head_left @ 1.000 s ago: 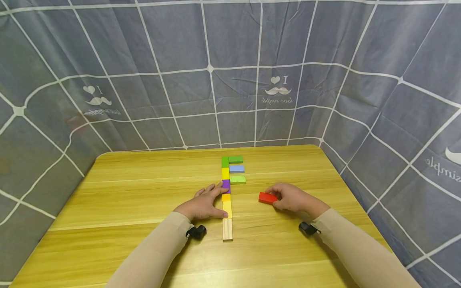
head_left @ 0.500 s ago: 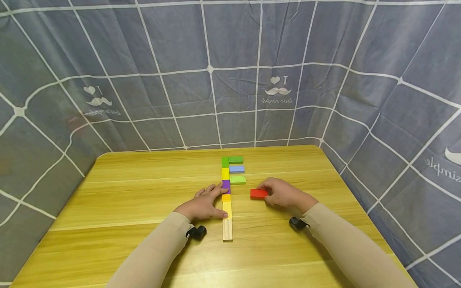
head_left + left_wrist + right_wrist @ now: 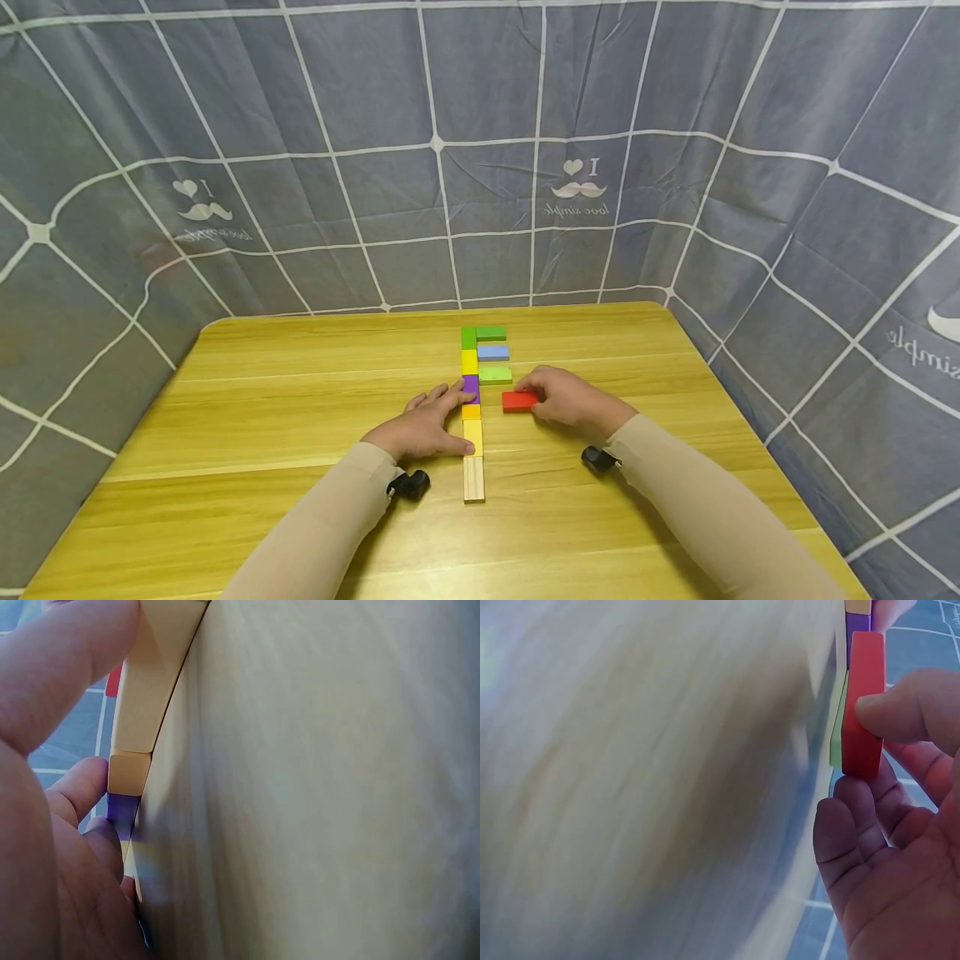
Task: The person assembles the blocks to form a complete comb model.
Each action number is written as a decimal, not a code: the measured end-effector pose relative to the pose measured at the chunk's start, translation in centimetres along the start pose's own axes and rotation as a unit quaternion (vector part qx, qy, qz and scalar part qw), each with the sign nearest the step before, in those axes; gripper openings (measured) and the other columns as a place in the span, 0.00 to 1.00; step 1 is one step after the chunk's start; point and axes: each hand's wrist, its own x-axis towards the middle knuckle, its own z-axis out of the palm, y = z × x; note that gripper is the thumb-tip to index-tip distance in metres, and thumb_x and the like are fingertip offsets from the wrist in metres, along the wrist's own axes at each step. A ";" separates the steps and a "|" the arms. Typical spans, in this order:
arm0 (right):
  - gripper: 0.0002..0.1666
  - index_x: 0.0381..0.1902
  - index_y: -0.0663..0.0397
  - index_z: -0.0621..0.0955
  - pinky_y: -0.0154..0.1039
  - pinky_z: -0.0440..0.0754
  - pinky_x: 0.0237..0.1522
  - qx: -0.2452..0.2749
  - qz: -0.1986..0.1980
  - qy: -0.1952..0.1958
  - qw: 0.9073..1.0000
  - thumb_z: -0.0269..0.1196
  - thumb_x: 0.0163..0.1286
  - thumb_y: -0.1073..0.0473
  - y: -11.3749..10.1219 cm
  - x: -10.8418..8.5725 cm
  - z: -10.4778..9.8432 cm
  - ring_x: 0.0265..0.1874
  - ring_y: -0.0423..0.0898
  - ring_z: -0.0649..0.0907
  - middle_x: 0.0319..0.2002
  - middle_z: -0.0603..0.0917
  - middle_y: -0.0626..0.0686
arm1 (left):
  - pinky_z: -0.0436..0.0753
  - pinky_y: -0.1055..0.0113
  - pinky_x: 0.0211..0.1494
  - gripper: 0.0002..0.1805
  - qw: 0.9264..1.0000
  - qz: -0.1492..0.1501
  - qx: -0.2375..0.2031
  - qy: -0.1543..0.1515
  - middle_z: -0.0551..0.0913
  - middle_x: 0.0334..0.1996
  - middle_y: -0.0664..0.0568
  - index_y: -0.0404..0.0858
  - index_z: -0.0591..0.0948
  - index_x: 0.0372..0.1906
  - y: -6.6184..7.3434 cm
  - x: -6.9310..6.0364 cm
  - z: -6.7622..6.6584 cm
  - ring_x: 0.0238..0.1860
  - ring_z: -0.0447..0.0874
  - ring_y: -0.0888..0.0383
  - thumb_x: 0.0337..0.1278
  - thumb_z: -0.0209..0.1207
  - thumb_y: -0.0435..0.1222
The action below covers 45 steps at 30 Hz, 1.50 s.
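In the head view, a red block (image 3: 516, 402) is pinched at its right end by my right hand (image 3: 573, 400), thumb on the near side. The right wrist view shows the thumb against the face of the red block (image 3: 864, 667). A little to its left runs a line of blocks. My left hand (image 3: 420, 427) rests along that line's left side: a finger touches the purple block (image 3: 471, 385), and the thumb tip lies at the pale yellow block (image 3: 473, 433). Between those two is an orange-yellow block (image 3: 471, 412).
A plain wooden block (image 3: 474, 479) forms the line's near end; yellow (image 3: 469, 362) and green (image 3: 468, 337) blocks form its far end. Dark green (image 3: 491, 333), blue (image 3: 493, 352) and light green (image 3: 495, 376) blocks jut rightward. A grey checked curtain (image 3: 487, 192) hangs behind the table (image 3: 262, 392).
My right hand has moved left with the red block, bringing it closer to the line and turning it nearly square to it. The left hand and the other blocks have stayed put.
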 end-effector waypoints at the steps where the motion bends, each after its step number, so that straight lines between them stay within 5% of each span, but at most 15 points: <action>1: 0.24 0.58 0.55 0.87 0.42 0.79 0.53 0.000 0.001 0.001 1.000 0.66 0.64 0.71 -0.1 0.1 0.1 0.44 0.45 0.78 0.48 0.84 0.49 | 0.40 0.35 0.85 0.50 1.000 0.000 0.000 0.000 0.46 0.87 0.60 0.58 0.65 0.81 0.0 0.0 0.0 0.87 0.38 0.45 0.54 0.74 0.56; 45: 0.23 0.59 0.57 0.87 0.40 0.79 0.50 0.014 0.002 -0.017 1.000 0.68 0.66 0.70 -1.5 3.1 2.0 0.41 0.44 0.78 0.46 0.85 0.51 | 0.38 0.37 0.85 0.49 1.000 0.002 0.005 -0.001 0.47 0.87 0.58 0.57 0.65 0.81 0.1 0.1 -0.1 0.87 0.39 0.46 0.55 0.74 0.56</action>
